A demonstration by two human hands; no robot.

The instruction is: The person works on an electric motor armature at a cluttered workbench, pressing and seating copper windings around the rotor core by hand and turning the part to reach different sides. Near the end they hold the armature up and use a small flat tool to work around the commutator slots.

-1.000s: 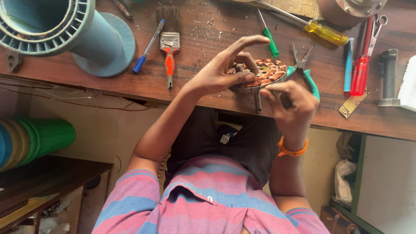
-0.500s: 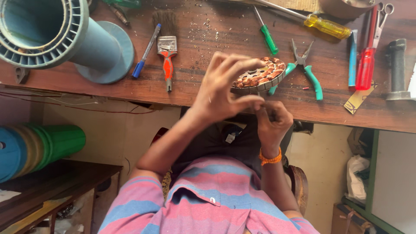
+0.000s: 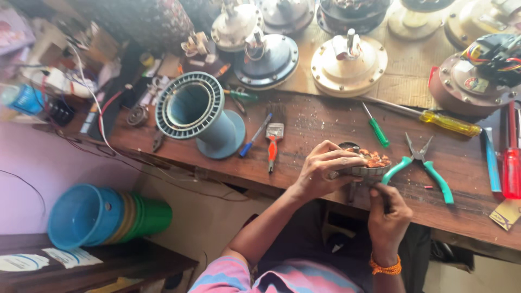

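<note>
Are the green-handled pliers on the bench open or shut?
Open. The green-handled pliers lie flat on the wooden bench, handles spread wide and jaws parted, just right of the wound stator the left hand grips.

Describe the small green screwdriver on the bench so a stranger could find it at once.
On the wooden workbench, look just above the left hand. The small green-handled screwdriver lies there slanted, left of the much longer yellow-handled screwdriver. Only it has a short, solid green grip.

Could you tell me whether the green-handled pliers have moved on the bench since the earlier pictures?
No. The green-handled pliers lie as before, just right of the copper-wound stator, below the yellow screwdriver; only the camera shifted.
</note>
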